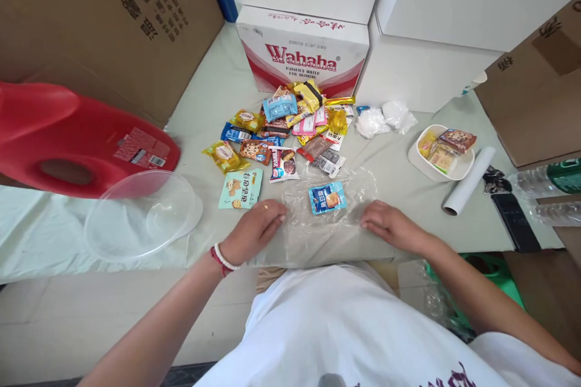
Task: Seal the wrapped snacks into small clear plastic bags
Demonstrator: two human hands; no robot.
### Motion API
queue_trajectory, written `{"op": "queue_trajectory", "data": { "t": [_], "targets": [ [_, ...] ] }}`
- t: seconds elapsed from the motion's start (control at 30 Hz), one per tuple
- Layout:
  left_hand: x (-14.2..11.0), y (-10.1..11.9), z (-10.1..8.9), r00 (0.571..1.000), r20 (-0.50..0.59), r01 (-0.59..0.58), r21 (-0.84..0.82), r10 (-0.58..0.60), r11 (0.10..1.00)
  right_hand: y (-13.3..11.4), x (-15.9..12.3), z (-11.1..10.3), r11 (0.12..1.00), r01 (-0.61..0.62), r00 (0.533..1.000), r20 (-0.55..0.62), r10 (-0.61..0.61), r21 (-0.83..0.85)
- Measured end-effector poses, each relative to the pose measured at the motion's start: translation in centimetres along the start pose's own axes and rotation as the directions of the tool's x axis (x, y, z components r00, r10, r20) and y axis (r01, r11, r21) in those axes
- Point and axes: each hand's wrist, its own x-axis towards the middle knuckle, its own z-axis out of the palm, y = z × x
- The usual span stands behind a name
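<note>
A sheet of clear plastic film (pixel 302 242) lies spread at the table's front edge, with a small blue snack packet (pixel 327 198) on top of it. My left hand (pixel 258 224) is closed at the film's left edge, thumb and fingers pinched together. At the opposite edge, my right hand (pixel 391 225) pinches the film in the same way. Just beyond my left hand is a mint-green snack packet (pixel 240 188). A heap of wrapped snacks (pixel 290 124) in several colours lies behind the film.
On the left are a red plastic jug (pixel 91 139) and a clear bowl (pixel 143 217). A Wahaha carton (pixel 308 54) stands behind the snacks. To the right are a white bowl (pixel 433 166) with snacks, a white roll (pixel 469 181), a black phone (pixel 515 224) and plastic bottles (pixel 535 184).
</note>
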Motion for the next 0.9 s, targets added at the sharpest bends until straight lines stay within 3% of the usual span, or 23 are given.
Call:
{"op": "queue_trajectory", "data": {
  "t": [0.1, 0.17, 0.27, 0.33, 0.43, 0.5, 0.57, 0.63, 0.73, 0.77, 0.8, 0.83, 0.9],
  "targets": [
    [2.4, 0.9, -2.0, 0.991, -0.131, 0.043, 0.058, -0.035, 0.997, -0.5, 2.9, -3.4, 0.987, -0.142, 0.989, -0.039, 0.145, 0.069],
    [2.8, 1.9, -2.0, 0.982, -0.172, -0.058, 0.106, 0.075, 0.993, -1.0, 4.9, -4.7, 0.978, -0.192, 0.979, -0.052, 0.197, 0.088],
    [1.4, 3.2, 0.2, 0.947, -0.079, -0.293, 0.187, 0.311, 0.938, -1.6, 7.5, -5.6, 0.961, -0.238, 0.970, -0.021, 0.243, 0.143],
    [0.0, 3.5, 2.4, 0.933, -0.049, -0.335, 0.235, 0.356, 0.912, -1.6, 8.7, -5.9, 0.939, -0.283, 0.958, 0.021, 0.285, 0.196],
    [-0.8, 2.5, 4.4, 0.963, -0.185, -0.147, 0.255, 0.197, 0.956, -1.2, 9.8, -6.3, 0.908, -0.341, 0.940, 0.063, 0.336, 0.244],
    [0.1, 1.2, 4.1, 0.948, -0.316, 0.035, 0.210, 0.034, 0.977, -0.4, 10.3, -6.6, 0.897, -0.363, 0.931, 0.075, 0.356, 0.252],
    [1.7, -0.3, 3.0, 0.886, -0.446, 0.220, 0.159, -0.129, 0.962, 0.6, 10.7, -7.0, 0.906, -0.365, 0.931, 0.077, 0.356, 0.217],
    [3.1, -1.3, 1.6, 0.776, -0.579, 0.393, 0.135, -0.249, 0.910, 1.6, 11.1, -7.3, 0.933, -0.348, 0.937, 0.064, 0.343, 0.092],
    [3.7, -0.8, 0.2, 0.604, -0.754, 0.513, 0.120, -0.258, 0.850, 2.5, 11.9, -7.6, 0.917, -0.318, 0.946, -0.018, 0.324, -0.242],
    [3.5, -0.1, 0.1, 0.571, -0.789, 0.505, 0.121, -0.226, 0.855, 2.7, 12.3, -7.6, 0.888, -0.312, 0.949, -0.070, 0.307, -0.339],
    [3.3, 0.9, 0.3, 0.572, -0.800, 0.469, 0.135, -0.184, 0.873, 2.7, 12.6, -7.6, 0.864, -0.301, 0.954, -0.117, 0.278, -0.403],
    [3.2, 1.9, 0.6, 0.612, -0.780, 0.405, 0.162, -0.135, 0.900, 2.6, 13.1, -7.4, 0.859, -0.276, 0.961, -0.145, 0.236, -0.431],
    [3.6, 4.0, 1.7, 0.786, -0.617, 0.214, 0.229, -0.028, 0.949, 2.5, 14.3, -6.8, 0.895, -0.173, 0.982, -0.136, 0.128, -0.412]
  ]
}}
